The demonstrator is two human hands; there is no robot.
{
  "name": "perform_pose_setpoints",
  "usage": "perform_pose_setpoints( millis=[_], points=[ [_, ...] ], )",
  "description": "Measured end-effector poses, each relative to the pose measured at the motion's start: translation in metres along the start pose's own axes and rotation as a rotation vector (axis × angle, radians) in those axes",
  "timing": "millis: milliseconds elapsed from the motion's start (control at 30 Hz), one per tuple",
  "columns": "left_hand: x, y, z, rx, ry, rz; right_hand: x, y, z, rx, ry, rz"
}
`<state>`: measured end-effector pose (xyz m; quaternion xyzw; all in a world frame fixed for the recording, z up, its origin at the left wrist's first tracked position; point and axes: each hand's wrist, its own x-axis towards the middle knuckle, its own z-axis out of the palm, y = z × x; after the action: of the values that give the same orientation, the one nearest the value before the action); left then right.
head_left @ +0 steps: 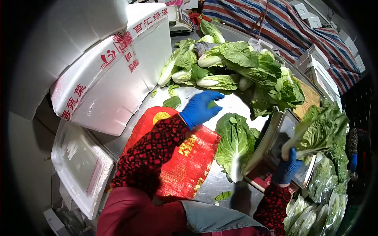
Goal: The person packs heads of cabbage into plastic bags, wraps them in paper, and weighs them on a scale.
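Note:
My left hand [201, 108], in a blue glove, hovers over the metal table with thumb and fingers apart; a small bit of green shows between them. Below its wrist lies a red plastic sack [185, 169] with yellow print. To its right a broad napa cabbage leaf [235, 145] rests with its white stem toward me. My right hand [289, 169], gloved too, is closed around the white base of a leafy napa cabbage [323, 131], held tilted above a scale [285, 131]. The cabbage's leaves point up and to the right.
A heap of napa cabbages [244, 65] fills the table's back. White foam boxes [114, 67] stand at left, with a foam lid [80, 169] below. Bagged cabbages [321, 185] sit at lower right. Striped tarpaulin [252, 19] covers something behind. Leaf scraps [223, 196] lie on the table.

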<state>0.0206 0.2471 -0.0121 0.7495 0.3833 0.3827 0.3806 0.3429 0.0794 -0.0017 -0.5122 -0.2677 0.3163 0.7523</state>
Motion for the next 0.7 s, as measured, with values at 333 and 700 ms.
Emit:
perform_pose_setpoints(
  millis=[333,700],
  points=[
    [0.086,-0.104,0.006,1.137,0.036,-0.058,0.012,-0.036,-0.097,-1.328,0.086,0.037],
    [0.004,-0.077,-0.046,-1.203,-0.225,-0.681,-0.001,-0.016,-0.13,-1.052,-0.037,-0.279]
  ],
)
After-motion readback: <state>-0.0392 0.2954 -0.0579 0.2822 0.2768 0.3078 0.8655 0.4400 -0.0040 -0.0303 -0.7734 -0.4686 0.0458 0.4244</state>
